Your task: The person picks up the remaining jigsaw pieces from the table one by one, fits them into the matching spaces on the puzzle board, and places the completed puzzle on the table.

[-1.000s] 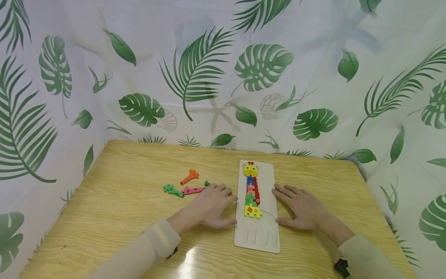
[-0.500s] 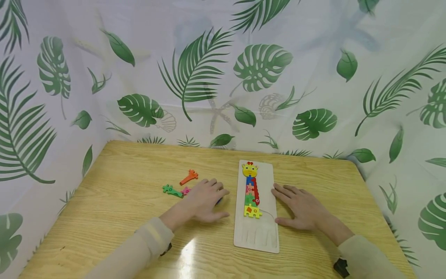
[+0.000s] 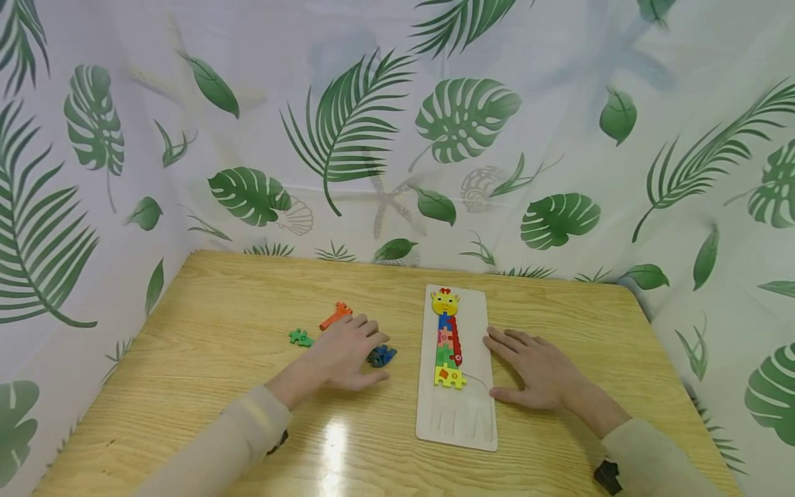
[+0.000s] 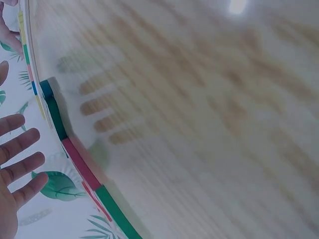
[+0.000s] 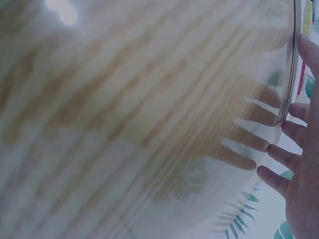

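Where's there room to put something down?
The table is bare left of the loose green piece, and right of the board beyond the right hand. A narrower strip lies between the loose blue piece and the board. It's crowded around the left hand and orange piece.

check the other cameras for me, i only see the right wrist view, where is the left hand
Observer: In the head view, the left hand is to the left of the board.
Operator: any piece hidden from the head camera
Observer: A loose pink piece, which the left wrist view shows next to a green piece.
Operator: and the lowest piece set on the board
Observer: A yellow piece, with bare board below it.
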Demonstrator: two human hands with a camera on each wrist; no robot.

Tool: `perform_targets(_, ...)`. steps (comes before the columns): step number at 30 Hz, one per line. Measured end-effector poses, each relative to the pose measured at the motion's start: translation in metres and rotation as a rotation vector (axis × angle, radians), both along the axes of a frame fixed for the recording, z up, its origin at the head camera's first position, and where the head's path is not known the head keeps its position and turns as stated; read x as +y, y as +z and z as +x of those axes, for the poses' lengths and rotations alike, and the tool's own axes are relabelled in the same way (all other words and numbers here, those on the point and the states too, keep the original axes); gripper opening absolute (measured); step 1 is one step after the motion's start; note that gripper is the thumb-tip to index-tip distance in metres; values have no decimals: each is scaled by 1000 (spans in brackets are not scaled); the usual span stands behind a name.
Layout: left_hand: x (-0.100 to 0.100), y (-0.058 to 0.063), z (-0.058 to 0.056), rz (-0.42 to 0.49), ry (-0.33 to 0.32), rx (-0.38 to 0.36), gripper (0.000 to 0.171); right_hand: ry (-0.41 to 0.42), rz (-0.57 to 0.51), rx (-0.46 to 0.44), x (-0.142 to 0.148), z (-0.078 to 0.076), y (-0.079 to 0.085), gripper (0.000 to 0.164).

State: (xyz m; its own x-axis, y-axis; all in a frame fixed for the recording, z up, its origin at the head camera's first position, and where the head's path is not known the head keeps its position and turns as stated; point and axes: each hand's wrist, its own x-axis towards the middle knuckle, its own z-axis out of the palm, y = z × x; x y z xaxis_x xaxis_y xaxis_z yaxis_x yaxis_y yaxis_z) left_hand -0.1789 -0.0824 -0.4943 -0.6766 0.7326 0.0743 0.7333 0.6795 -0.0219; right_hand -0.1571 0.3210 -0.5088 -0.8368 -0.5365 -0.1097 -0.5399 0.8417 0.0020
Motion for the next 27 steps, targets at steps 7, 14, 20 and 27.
perform_targets(7, -15, 4, -2, 7, 32, -14, 66, 3, 1, 6, 0, 0, 0, 98)
perform_targets(14, -29, 7, -5, 33, 43, -3, 65, 19, 5, 21, 0, 0, 0, 96)
perform_targets(20, -40, 9, -5, 36, 84, -56, 67, 18, 2, 9, 0, 0, 2, 97)
perform_targets(27, -45, 8, -4, 45, 95, -65, 67, 20, 5, 16, 0, 0, 1, 97)
